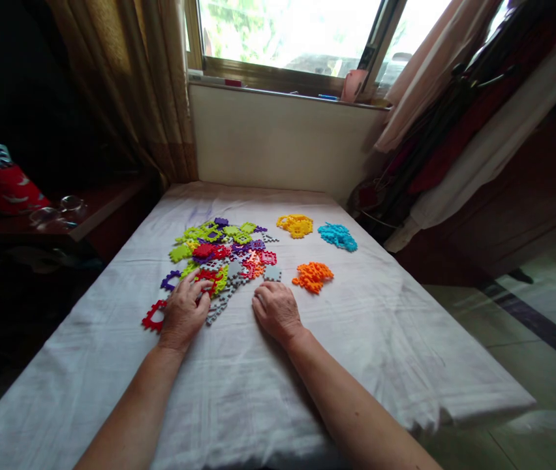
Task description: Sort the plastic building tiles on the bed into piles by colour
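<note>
A mixed heap of toothed plastic interlocking building pieces (203, 250) in lime, purple, red and grey spreads over the white sheet. My left hand (185, 310) lies on the heap's near edge, fingers apart and touching red and lime pieces. Just left of it is a red frame piece (151, 318) with a hole in its middle. My right hand (277, 308) rests on the sheet with its fingers curled in; what they hold, if anything, is hidden. A flat grey piece (272, 273) lies right beyond its knuckles.
Separate piles of yellow pieces (296, 225), blue pieces (338, 236) and orange pieces (313, 277) lie to the right of the heap. Behind the sheet-covered table (395, 365) is a window ledge (288, 95). Clothes (449, 176) hang at the right; a dark side table (106, 205) stands left.
</note>
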Tool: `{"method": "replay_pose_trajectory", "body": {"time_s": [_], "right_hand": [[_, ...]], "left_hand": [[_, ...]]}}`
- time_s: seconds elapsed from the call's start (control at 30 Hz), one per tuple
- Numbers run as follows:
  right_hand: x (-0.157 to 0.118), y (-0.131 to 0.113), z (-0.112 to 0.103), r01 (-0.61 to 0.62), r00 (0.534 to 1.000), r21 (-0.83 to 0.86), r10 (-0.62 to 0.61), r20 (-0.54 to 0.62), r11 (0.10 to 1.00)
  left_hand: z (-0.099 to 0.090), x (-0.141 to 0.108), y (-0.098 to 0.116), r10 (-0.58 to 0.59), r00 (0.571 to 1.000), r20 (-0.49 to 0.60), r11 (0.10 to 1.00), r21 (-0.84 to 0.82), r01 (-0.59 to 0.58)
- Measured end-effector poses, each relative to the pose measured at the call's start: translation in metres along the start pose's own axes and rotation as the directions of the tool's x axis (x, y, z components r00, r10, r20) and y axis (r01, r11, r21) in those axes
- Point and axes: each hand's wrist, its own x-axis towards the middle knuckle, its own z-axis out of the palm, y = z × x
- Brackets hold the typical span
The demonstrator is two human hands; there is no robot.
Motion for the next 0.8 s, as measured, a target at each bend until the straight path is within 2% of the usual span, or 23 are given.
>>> {"method": "replay_pose_trajectory", "body": {"time_s": [0.1,0.2,0.3,0.43,0.57,0.63,0.8], "right_hand": [[0.007,0.001,-0.001,-0.001,0.998,0.041,0.004,-0.056,0.999],[0.020,0.010,0.000,-0.139,0.983,0.004,0.139,-0.118,0.990],[0.023,0.017,0.004,-0.236,0.968,-0.032,0.232,-0.098,0.971],[0.013,0.013,0.007,-0.163,0.982,-0.014,0.161,-0.094,0.986],[0.005,0.000,0.004,0.034,0.997,0.071,-0.030,-0.067,0.997],[0.007,-0.003,0.003,0.084,0.996,0.114,-0.079,-0.049,0.990],[0.017,0.000,0.007,-0.062,0.991,0.116,0.075,-0.109,0.991]], "left_hand": [[0.000,0.000,0.001,0.012,1.000,-0.005,1.000,-0.021,-0.012],[0.000,-0.001,0.003,0.020,1.000,-0.013,0.999,-0.048,-0.021],[0.001,-0.001,0.004,0.009,1.000,-0.008,0.998,-0.067,-0.009],[0.002,-0.001,0.005,0.015,1.000,0.005,0.997,-0.077,-0.015],[0.000,-0.001,0.007,0.027,1.000,0.016,0.996,-0.085,-0.026],[-0.001,-0.001,0.007,0.028,0.999,0.026,0.996,-0.086,-0.026],[-0.001,-0.003,0.007,0.036,0.998,0.056,0.997,-0.072,-0.032]]}}
